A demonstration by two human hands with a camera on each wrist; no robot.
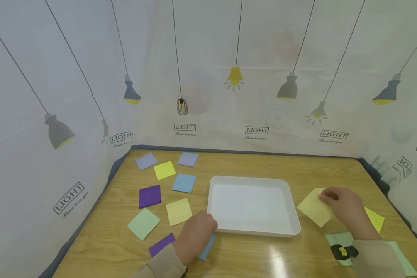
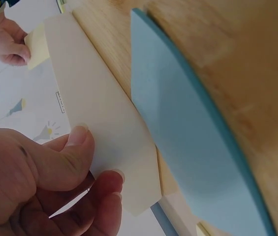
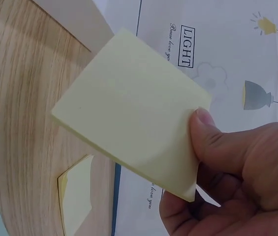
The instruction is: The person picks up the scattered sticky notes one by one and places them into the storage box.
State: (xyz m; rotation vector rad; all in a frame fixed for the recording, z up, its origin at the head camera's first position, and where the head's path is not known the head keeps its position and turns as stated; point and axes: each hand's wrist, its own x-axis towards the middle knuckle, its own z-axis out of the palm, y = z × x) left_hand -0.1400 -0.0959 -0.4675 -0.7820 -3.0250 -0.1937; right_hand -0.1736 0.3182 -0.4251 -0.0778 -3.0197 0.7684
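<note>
My right hand pinches a pale yellow sticky note pad by one corner, to the right of the white tray. In the right wrist view the pad is held up above the table, thumb on its face and fingers behind. At the tray's front left corner, my left hand grips the edge with thumb and fingertips. The left wrist view shows that hand against the tray's outer wall. A blue sticky note pad lies just beside it, partly covered by the hand in the head view.
Left of the tray lie several pads, among them dark purple, light green, pale yellow, blue and lilac. Around the right forearm are a bright yellow pad and light green ones. A printed curtain surrounds the table.
</note>
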